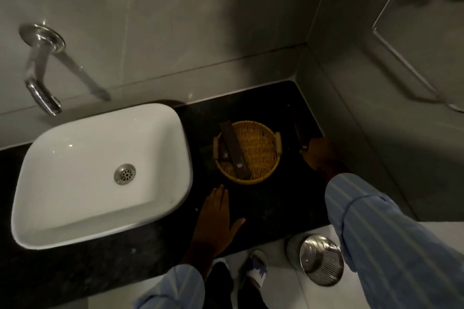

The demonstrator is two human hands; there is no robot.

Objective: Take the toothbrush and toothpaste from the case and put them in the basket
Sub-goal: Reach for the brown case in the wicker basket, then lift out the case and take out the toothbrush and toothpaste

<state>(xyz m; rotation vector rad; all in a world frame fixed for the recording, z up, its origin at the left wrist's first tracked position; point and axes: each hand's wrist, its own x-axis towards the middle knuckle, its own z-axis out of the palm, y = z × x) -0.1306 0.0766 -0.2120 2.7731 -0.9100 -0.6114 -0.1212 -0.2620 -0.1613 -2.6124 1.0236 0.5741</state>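
Note:
A round woven basket (261,170) sits on the black counter to the right of the sink. Two dark brown oblong boxes lie in its left half: a longer one (233,148) and a shorter one (223,154) beside it. The dim light hides which is toothbrush and which is toothpaste. Right of the basket lies a dark narrow case (300,133), near the wall. My right hand (322,158) rests at the case's near end, fingers curled on it. My left hand (216,221) lies flat on the counter in front of the basket, holding nothing.
A white rectangular sink (62,221) fills the left of the black counter (276,213), with a chrome wall tap (42,78) above it. Grey walls close the back and right. A steel bin (316,258) stands on the floor below the counter edge.

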